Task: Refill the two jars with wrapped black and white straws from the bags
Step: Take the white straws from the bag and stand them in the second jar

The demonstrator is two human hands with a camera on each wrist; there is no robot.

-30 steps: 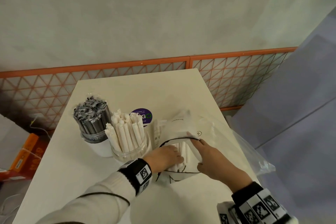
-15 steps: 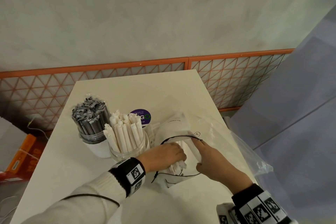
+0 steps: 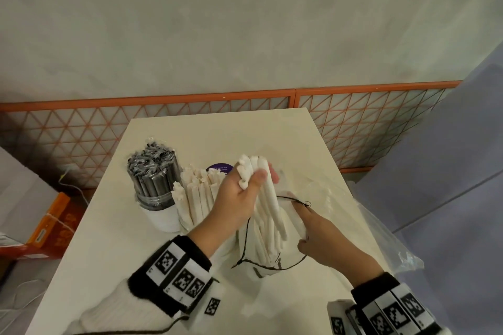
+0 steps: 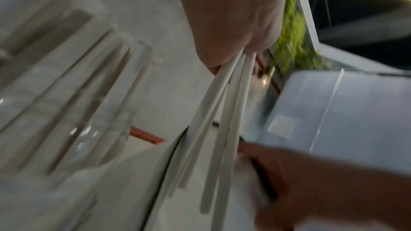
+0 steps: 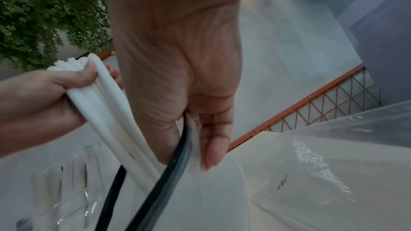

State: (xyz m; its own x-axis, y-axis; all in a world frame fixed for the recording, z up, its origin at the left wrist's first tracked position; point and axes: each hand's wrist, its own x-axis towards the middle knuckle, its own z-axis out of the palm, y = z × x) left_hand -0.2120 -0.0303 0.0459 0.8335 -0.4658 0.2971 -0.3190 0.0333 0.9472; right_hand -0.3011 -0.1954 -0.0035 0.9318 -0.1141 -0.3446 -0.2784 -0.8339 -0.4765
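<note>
My left hand [image 3: 239, 193] grips a bunch of white wrapped straws [image 3: 268, 196] near their top ends, lifted partly out of the white drawstring bag [image 3: 272, 258]; the left wrist view shows the straws [image 4: 224, 120] hanging down from the fingers. My right hand [image 3: 318, 228] pinches the bag's rim with its black cord [image 5: 177, 161] and holds the mouth wide. To the left stand two jars: one packed with black wrapped straws [image 3: 153, 174], and a glass jar of white straws [image 3: 197, 193] right beside my left hand.
A crumpled clear plastic bag [image 3: 381, 234] lies at the table's right edge. A purple round sticker [image 3: 219, 167] shows behind the jars. The white table [image 3: 122, 239] ends against an orange mesh fence [image 3: 81, 128]; an orange box [image 3: 51, 228] sits on the floor left.
My left hand was inside the bag on the straws; it has risen with a bunch of white straws. The right hand has kept hold of the bag's rim.
</note>
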